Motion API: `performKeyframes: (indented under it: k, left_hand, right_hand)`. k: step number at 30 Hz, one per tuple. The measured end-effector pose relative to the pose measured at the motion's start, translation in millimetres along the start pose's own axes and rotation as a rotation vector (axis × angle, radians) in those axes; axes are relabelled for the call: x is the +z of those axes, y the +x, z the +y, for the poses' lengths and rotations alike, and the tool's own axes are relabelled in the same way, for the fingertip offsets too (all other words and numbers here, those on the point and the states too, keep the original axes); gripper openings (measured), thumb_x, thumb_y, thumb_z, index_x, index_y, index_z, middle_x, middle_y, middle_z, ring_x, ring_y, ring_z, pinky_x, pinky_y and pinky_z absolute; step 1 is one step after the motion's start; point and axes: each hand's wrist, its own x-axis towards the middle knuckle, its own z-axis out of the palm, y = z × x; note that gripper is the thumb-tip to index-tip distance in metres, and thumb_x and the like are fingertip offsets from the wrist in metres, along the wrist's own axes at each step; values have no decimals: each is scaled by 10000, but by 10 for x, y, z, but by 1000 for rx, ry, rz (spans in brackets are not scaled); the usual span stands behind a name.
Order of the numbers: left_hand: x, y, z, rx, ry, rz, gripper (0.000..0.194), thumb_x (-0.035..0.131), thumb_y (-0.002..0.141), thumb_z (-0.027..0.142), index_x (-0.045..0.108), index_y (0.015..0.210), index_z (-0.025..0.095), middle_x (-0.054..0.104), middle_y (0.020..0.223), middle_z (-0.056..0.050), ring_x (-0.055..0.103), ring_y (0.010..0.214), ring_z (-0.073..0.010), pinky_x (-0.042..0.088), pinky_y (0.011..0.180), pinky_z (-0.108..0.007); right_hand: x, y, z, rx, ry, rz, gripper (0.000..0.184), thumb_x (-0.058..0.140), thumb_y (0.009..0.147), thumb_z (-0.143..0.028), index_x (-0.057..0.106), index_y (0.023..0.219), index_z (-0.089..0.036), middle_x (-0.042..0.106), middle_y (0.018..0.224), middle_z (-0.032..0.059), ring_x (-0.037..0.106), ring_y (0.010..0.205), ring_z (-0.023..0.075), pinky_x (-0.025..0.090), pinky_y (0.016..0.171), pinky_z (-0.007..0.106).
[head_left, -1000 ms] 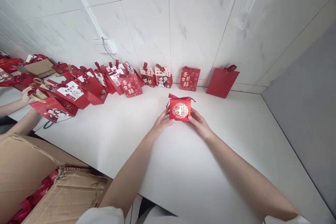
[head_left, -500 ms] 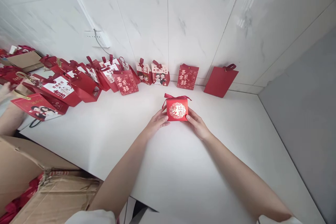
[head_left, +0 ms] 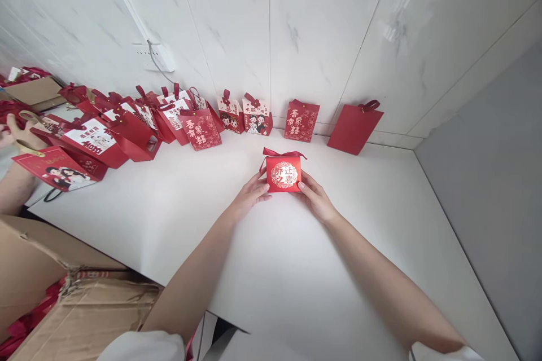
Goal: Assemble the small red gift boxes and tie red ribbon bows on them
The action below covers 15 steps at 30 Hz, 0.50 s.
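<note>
A small red gift box (head_left: 283, 175) with gold Chinese characters in a round pattern is held upright between both hands in the middle of the white table. A dark red ribbon (head_left: 284, 153) is tied in a bow across its top. My left hand (head_left: 250, 194) grips the box's left side, thumb at the front edge and fingers partly hidden behind. On the opposite side my right hand (head_left: 315, 197) holds it the same way, thumb on the lower right corner. Whether the box's base touches the table I cannot tell.
Behind the box, several red gift bags, such as a plain one (head_left: 355, 128) and a patterned one (head_left: 301, 121), stand along the tiled wall. More bags (head_left: 95, 138) crowd the left, beside another person's hand (head_left: 19, 132). A cardboard box (head_left: 97, 310) sits front left.
My hands still hold the gift box in the same pose. The whole view has shifted slightly. At the left, the other person's hand has lifted a little.
</note>
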Motion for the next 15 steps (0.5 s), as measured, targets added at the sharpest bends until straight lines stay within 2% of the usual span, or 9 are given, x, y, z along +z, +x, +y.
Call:
performKeyframes:
  k: [10,15]
  left_hand:
    - [-14,24,-30,-9,-7,10,717,655,829,453,336,1463,354,499,1427,-102,538,1244,-293,450,1019,-490]
    - [15,-4,26,-5,-2,-35,678,610,857,469,329,1467,373,434,1489,-65,487,1302,-298,409,1059,-506]
  right_hand:
    - [-18,4,8,1,7,-4,525,619,878,-438,482,1375,-334,475,1467,12,469,1323,259,426,1089,468]
    - [-21,3,15,-7,18,-4,514,635,873,-409,494,1362,-341,447,1486,8,465,1328,261,430,1086,471]
